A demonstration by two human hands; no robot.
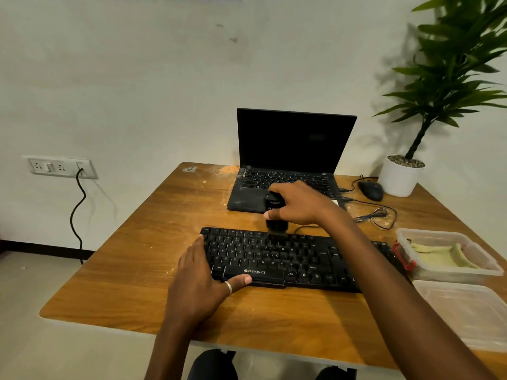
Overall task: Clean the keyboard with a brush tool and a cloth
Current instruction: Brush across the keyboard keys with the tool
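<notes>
Right hand (pixel 299 205): fingers curled tight round the black brush (pixel 275 223), bristles touching the keyboard's (pixel 288 259) top row. The keyboard lies mid-surface (pixel 137 270), near the laptop (pixel 290 160). Left hand (pixel 200 281) is flat with straight fingers, resting on its left end. Yellow cloth (pixel 439 257) in the clear container (pixel 482 270) at far right.

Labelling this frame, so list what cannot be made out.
Head view only.
Brush: handle covered by right hand; bristles blurred.
Keyboard: right part hidden behind the right forearm.
Cloth: partly hidden by its box wall.
Lid: cut off by the right edge.
</notes>
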